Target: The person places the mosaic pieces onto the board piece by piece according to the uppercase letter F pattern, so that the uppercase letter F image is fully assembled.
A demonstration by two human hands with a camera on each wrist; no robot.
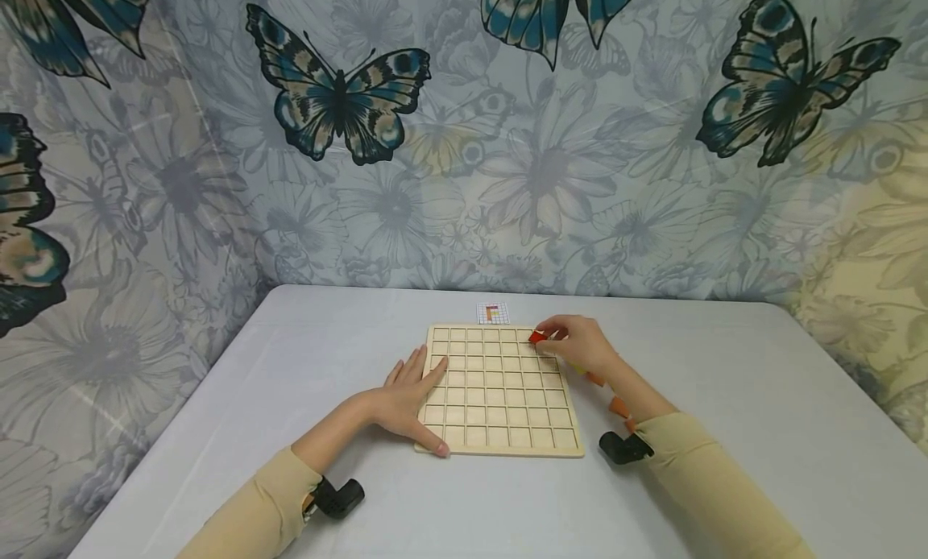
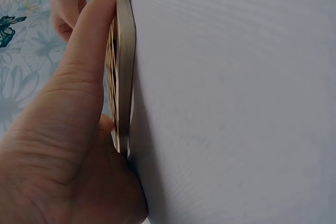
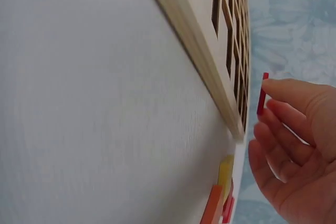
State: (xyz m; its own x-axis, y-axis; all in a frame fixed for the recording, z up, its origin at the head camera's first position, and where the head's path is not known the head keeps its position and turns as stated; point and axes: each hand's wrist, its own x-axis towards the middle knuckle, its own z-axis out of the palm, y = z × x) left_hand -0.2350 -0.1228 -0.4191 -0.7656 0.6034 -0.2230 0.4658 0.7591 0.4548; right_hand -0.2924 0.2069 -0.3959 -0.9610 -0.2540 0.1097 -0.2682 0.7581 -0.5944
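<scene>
- Nearest the camera, beige left sleeve (image 1: 254,511) and beige right sleeve (image 1: 725,486), with a black camera (image 1: 341,499) at each cuff.
- Splayed at the near left part of the wooden grid board (image 1: 496,399): left hand (image 1: 400,403), thumb across the near left corner, index finger over the left side, curled round nothing.
- Pinched over the board's far right corner, tilted: red tile (image 1: 537,337), in the right hand (image 1: 582,343); between thumb and fingertip, a gap no wider than the tile, other fingers loosely bent.
- Seen edge-on from the right wrist as a thin, straight slab; probably light, stiff and smooth, so apt to twist or slip, though hardly fragile.
- Best held lightly near one rim or by opposite edges, leaving the underside free.
- As for the board, presumably rigid and light enough to slide on the white table (image 1: 348,333); best steadied flat-handed along the left and near edges.
- Beyond the far edge, a patterned card (image 1: 493,313).
- To the right, partly hidden below the right forearm (image 1: 638,386), orange tiles (image 1: 619,407) and a yellow tile (image 3: 225,177); likely to handle much the same.
</scene>
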